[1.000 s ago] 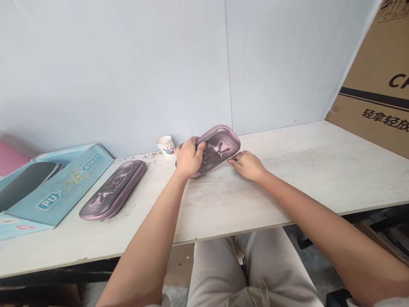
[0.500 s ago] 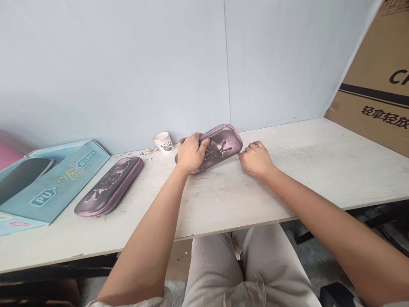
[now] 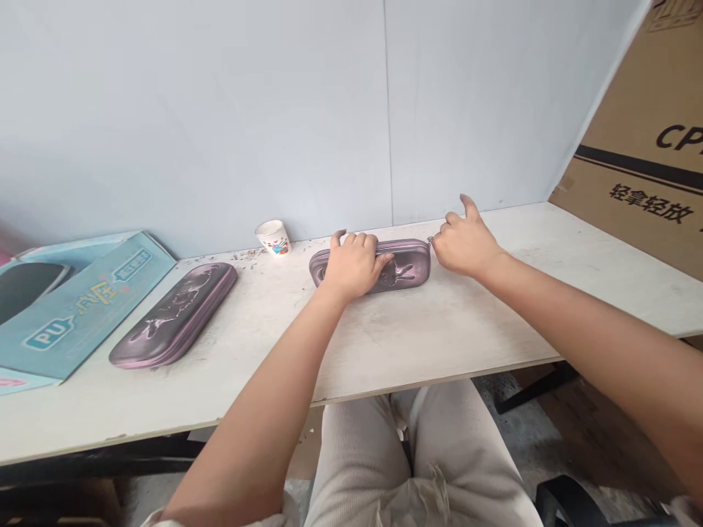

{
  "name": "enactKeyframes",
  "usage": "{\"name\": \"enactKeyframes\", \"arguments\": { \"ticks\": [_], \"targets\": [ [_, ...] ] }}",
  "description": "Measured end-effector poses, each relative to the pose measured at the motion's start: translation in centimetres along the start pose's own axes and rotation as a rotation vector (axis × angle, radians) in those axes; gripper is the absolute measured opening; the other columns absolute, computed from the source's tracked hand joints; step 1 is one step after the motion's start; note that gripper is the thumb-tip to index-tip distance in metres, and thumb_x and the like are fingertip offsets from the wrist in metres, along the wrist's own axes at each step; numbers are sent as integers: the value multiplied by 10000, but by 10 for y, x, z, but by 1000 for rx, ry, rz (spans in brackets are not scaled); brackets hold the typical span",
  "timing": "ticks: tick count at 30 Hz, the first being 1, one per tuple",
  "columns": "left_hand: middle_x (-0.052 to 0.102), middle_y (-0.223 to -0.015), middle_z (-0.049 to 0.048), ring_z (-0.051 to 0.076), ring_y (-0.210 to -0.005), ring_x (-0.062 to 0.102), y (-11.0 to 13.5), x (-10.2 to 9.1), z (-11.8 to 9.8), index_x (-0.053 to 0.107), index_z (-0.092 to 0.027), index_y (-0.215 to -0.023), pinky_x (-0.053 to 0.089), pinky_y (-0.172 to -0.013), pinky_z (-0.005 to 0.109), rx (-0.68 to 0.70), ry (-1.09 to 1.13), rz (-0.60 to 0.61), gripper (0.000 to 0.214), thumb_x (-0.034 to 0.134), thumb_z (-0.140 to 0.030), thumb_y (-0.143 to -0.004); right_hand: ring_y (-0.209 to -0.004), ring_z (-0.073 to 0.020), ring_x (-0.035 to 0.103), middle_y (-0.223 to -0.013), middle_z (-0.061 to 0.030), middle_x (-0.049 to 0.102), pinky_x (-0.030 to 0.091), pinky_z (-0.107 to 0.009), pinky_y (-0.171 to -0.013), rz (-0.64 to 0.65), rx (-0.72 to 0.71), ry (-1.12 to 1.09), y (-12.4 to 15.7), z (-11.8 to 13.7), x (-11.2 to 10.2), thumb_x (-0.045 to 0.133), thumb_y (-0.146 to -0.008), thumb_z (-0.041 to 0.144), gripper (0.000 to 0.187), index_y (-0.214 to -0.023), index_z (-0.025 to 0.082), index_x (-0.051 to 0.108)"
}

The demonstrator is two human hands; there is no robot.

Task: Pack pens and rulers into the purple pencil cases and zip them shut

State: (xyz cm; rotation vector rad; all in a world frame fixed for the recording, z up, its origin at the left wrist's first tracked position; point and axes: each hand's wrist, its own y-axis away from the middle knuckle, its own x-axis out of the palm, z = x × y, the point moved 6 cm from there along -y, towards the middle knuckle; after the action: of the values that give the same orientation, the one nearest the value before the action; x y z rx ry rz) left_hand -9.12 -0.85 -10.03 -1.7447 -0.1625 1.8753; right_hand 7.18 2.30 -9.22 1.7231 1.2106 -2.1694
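A purple, shiny zippered pencil case (image 3: 411,267) with a raised splash-like figure stands on its long edge at the middle of the table, its patterned face towards me. My left hand (image 3: 354,263) is wrapped over its top edge, thumb on the front. At the right end, my right hand (image 3: 464,240) pinches the small metallic zipper pull (image 3: 430,239), with one finger pointing up. Its pinching fingertips are partly hidden. A second pencil case (image 3: 176,315) of the same look lies shut to the left.
Left of that case sits a light blue open carton (image 3: 93,307) with a dark object inside. A white paper cup (image 3: 273,238) stands by the wall (image 3: 220,110), near small crumbs. A large brown cardboard box (image 3: 637,161) borders the table (image 3: 494,307) at right.
The held pencil case has gone from tilted, right end raised, to nearly level and lower on the table. My right hand has shifted up and right, and one finger now sticks up.
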Motion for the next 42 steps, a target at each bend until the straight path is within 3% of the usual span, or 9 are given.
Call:
{"name": "enactKeyframes", "arguments": {
  "ticks": [4, 10, 17, 23, 28, 31, 35, 39, 42],
  "targets": [
    [598, -992, 133, 267, -991, 517, 4, -2, -6, 539, -124, -1010, 211, -999, 473, -2, 2, -19, 459, 266, -471, -886, -844, -215, 505, -504, 5, 585, 97, -652, -992, -14, 9, -317, -17, 7, -7, 534, -781, 376, 231, -618, 310, 684],
    [604, -945, 118, 250, -951, 531, 11, -6, -9, 554, -120, -999, 215, -1001, 461, -6, 30, -73, 420, 279, -417, -889, -817, -200, 521, -507, 9, 570, 199, -660, -959, 92, -109, -340, -48, 42, 5, 511, -772, 522, 306, -638, 311, 686],
    [646, -913, 95, 262, -931, 524, 11, -3, -6, 629, -169, -901, 221, -961, 486, -177, 177, -77, 318, 353, -312, -834, -948, -205, 519, -499, 19, 555, 221, -599, -985, 185, -258, -301, -69, 82, 14, 493, -790, 477, 348, -530, 284, 620],
    [671, -859, 80, 245, -892, 542, 12, -4, -4, 652, -186, -830, 224, -953, 486, -264, 239, -111, 341, 320, -263, -847, -946, -212, 532, -618, -11, 618, 215, -497, -1008, 126, -328, -104, -64, 101, -14, 496, -790, 215, 306, -496, 237, 579],
    [679, -891, 79, 228, -903, 557, 15, -7, -5, 655, -176, -819, 246, -955, 468, -255, 235, -174, 453, 223, -283, -906, -877, -234, 565, -883, -108, 662, 365, -366, -787, 31, -22, 180, -47, 85, -13, 358, -869, 260, 304, -818, 173, 644],
    [681, -894, 71, 219, -901, 565, 18, -9, -6, 650, -170, -825, 262, -957, 452, -243, 228, -215, 462, 218, -304, -917, -767, -201, 592, -859, -79, 672, 342, -291, -610, 48, 202, 142, -30, 72, 11, 230, -916, 334, 409, -891, 192, 613],
    [679, -905, 74, 215, -904, 574, 22, -11, -1, 638, -167, -853, 304, -933, 439, -221, 206, -214, 450, 219, -315, -920, -735, -199, 597, -798, -88, 669, 298, -285, -588, -49, 279, 215, -17, 74, 27, 156, -928, 321, 459, -886, 178, 591],
    [668, -988, 75, 233, -992, 554, 33, -10, 34, 629, -185, -953, 336, -930, 446, -326, 257, -221, 399, 256, -318, -905, -712, -199, 591, -763, -93, 662, 285, -286, -597, -96, 264, 219, -17, 77, 28, 166, -927, 310, 451, -866, 172, 590],
    [632, -1108, 73, 207, -1067, 535, 48, 3, 72, 618, -187, -1025, 389, -923, 373, -500, 512, -201, 409, 246, -301, -896, -707, -192, 585, -744, -98, 658, 281, -284, -603, -113, 260, 197, -18, 75, 28, 172, -928, 304, 448, -858, 162, 592]
  ]
}}
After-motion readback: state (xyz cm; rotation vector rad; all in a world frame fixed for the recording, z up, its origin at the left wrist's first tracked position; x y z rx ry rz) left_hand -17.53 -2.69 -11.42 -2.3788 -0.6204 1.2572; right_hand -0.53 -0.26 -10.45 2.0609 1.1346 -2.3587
